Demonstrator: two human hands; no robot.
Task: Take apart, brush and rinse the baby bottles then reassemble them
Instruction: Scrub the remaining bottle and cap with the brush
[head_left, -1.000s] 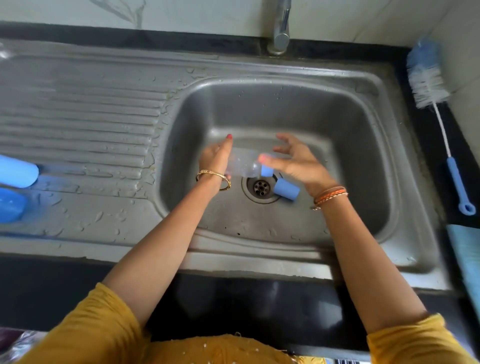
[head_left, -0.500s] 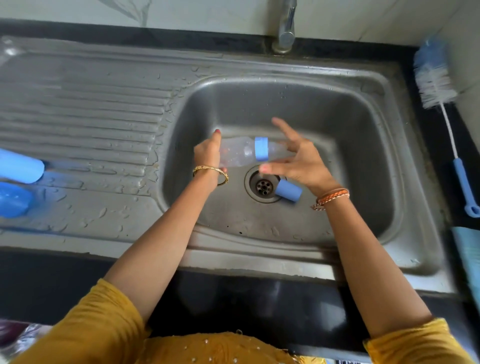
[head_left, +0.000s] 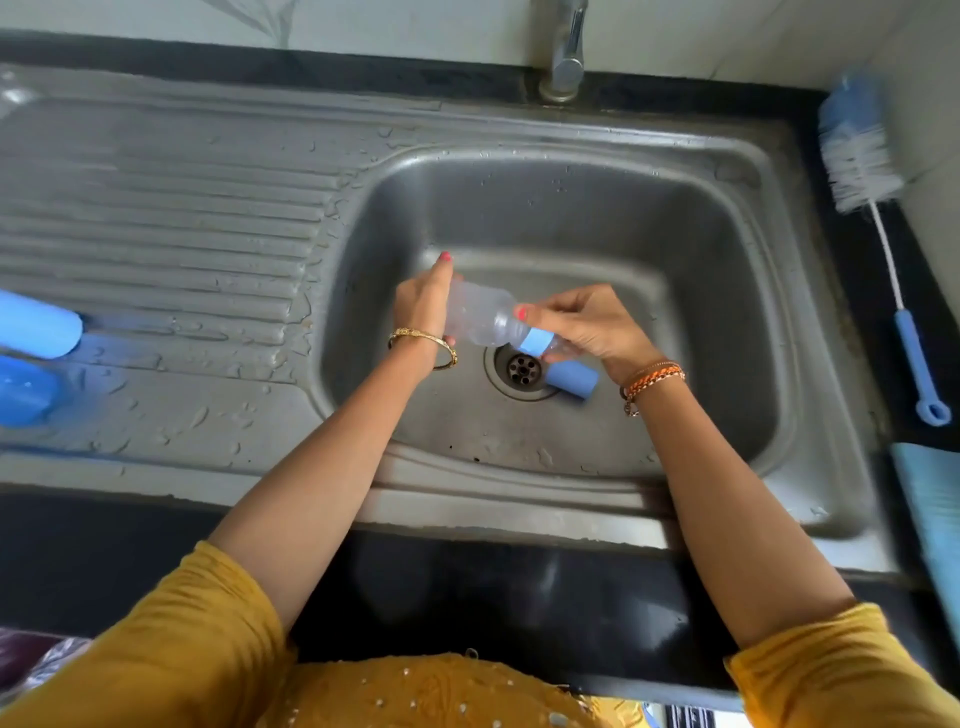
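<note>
Baby bottle (head_left: 480, 317), clear, held tilted above the sink (head_left: 571, 208) drain (head_left: 522, 370). My left hand (head_left: 423, 306) grips its base end, fingers curled round it. My right hand (head_left: 587, 327) pinches the neck by the blue ring (head_left: 535, 342). Blue cap (head_left: 571, 381) lies just beside the drain. Bottle brush (head_left: 878, 218) lies right of the sink.

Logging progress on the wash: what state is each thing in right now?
bottle: clear, held sideways over the sink, blue ring on.
left hand: grips bottle base.
right hand: grips the ring end.
blue cap: lying by the drain.
bottle brush: on the counter, untouched.
tap: no water running.
</note>
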